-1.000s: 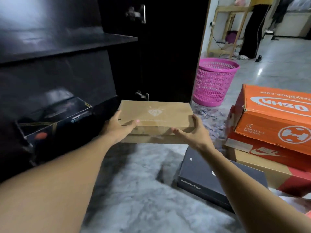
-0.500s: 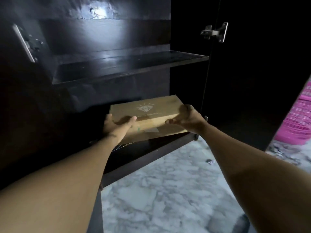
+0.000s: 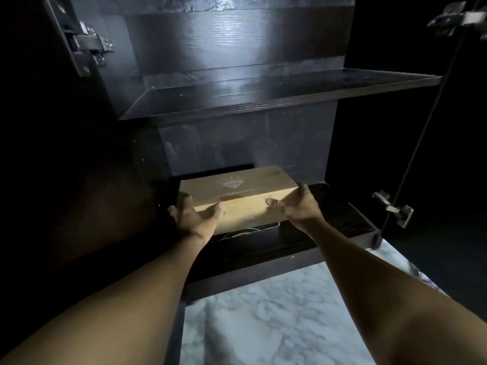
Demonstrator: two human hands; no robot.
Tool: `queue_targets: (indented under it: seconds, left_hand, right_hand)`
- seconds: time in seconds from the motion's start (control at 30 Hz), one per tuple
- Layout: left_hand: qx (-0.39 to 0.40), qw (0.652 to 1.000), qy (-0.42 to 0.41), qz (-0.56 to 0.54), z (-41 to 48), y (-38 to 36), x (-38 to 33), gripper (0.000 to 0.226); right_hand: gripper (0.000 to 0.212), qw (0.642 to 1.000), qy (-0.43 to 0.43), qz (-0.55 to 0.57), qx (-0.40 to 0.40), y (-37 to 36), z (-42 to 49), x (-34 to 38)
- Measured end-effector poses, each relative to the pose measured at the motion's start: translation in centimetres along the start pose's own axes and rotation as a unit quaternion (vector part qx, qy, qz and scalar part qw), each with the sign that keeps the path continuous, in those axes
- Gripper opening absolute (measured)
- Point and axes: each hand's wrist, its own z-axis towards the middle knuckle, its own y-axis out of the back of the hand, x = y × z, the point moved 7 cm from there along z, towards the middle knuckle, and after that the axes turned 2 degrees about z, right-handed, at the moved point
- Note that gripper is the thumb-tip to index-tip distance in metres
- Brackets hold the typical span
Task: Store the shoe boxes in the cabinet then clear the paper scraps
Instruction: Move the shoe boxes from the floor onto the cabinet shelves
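Note:
A flat brown cardboard shoe box point(image 3: 242, 196) with a pale diamond logo on its lid sits low inside the dark cabinet point(image 3: 237, 85). It rests on top of a black box point(image 3: 247, 231), of which only a front edge with thin coloured lines shows. My left hand point(image 3: 193, 218) grips the brown box's left front corner. At the right end my right hand point(image 3: 296, 206) holds it, thumb on the front face. Both arms reach in from the bottom of the view.
A bare dark shelf point(image 3: 263, 93) spans the cabinet above the box. Metal hinges sit at upper left point(image 3: 89, 46), upper right point(image 3: 461, 19) and lower right point(image 3: 392, 208). The open right door point(image 3: 434, 140) stands dark. Marble floor point(image 3: 276, 320) lies below the cabinet's bottom edge.
Both hands have carried the brown box from over the floor into the cabinet and onto the black box. My view swung left, away from the pink basket and the stacked boxes.

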Motion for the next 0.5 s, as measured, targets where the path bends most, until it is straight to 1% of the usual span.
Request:
queue_targets:
  seconds: [0.03, 0.07, 0.13, 0.2, 0.27, 0.33, 0.4, 0.5]
  left_hand:
    - [-0.018, 0.996, -0.036, 0.085, -0.4, -0.1, -0.5, 0.072]
    - [-0.034, 0.984, -0.079, 0.155, -0.8, -0.6, -1.0, 0.071]
    - [-0.032, 0.960, -0.146, 0.236, -1.7, -2.2, -1.8, 0.073]
    - [0.007, 0.949, -0.165, 0.268, -2.0, -3.8, -1.7, 0.076]
    - [0.046, 0.945, -0.163, 0.279, -1.5, -4.6, -1.0, 0.077]
    - [0.066, 0.944, -0.163, 0.278, -0.7, -4.7, -0.2, 0.080]
    - [0.083, 0.943, -0.164, 0.278, 0.4, -4.7, 0.2, 0.081]
    - [0.121, 0.943, -0.144, 0.276, 2.3, -4.6, 0.3, 0.083]
  right_hand:
    - [0.082, 1.000, 0.004, 0.006, -0.007, -0.5, 0.5, -0.1]
    - [0.084, 1.000, 0.011, 0.008, -0.015, -1.0, 0.9, -0.2]
    - [0.092, 0.998, 0.029, 0.007, -0.046, -1.7, 1.5, -0.3]
    - [0.094, 0.994, 0.045, -0.030, -0.096, -2.0, 1.6, -0.4]
    - [0.088, 0.987, 0.059, -0.073, -0.130, -2.3, 1.4, -0.3]
    - [0.078, 0.987, 0.067, -0.078, -0.124, -3.0, 1.8, -0.3]
    - [0.069, 0.991, 0.062, -0.056, -0.105, -3.7, 2.5, -0.2]
    - [0.062, 0.994, 0.056, -0.031, -0.087, -4.6, 3.5, 0.0]
